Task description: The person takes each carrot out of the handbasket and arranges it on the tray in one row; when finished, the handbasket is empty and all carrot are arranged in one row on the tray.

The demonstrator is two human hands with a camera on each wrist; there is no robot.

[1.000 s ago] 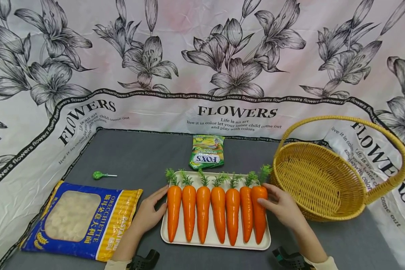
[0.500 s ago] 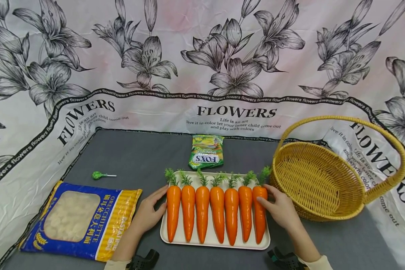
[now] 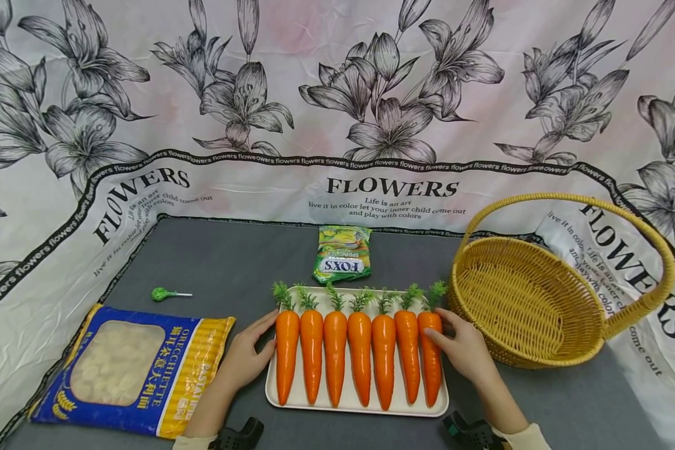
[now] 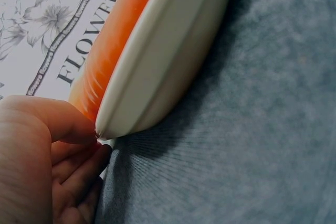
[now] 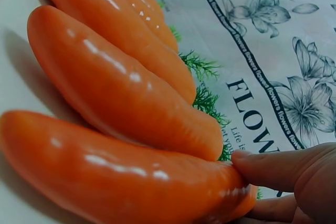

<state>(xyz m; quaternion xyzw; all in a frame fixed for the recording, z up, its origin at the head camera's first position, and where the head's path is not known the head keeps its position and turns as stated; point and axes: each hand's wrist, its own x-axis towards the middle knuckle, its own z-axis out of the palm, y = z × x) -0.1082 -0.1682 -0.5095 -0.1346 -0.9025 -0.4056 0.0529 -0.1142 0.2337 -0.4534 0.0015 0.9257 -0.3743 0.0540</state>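
Several orange carrots with green leafy tops lie side by side on a cream rectangular tray (image 3: 357,409), tips toward me. My right hand (image 3: 465,345) pinches the rightmost carrot (image 3: 432,369) near its leafy end, with the thumb on its upper side, as the right wrist view (image 5: 315,174) also shows through the thumb (image 5: 268,169). At the tray's left side, my left hand (image 3: 249,350) holds the rim beside the leftmost carrot (image 3: 287,356). In the left wrist view its thumb and fingers meet at the tray's corner (image 4: 107,127).
A yellow wicker basket (image 3: 531,356) with a tall handle stands right of the tray. Behind the tray lies a green FOX'S candy bag (image 3: 343,255). On the left are a blue and yellow pasta bag (image 3: 126,372) and a green lollipop (image 3: 160,294). A floral cloth (image 3: 394,137) hangs behind.
The rightmost carrot, which overlapped the one beside it, now lies more in line with the row, its leaves shifted left and lower. My left hand stays at the tray's edge.
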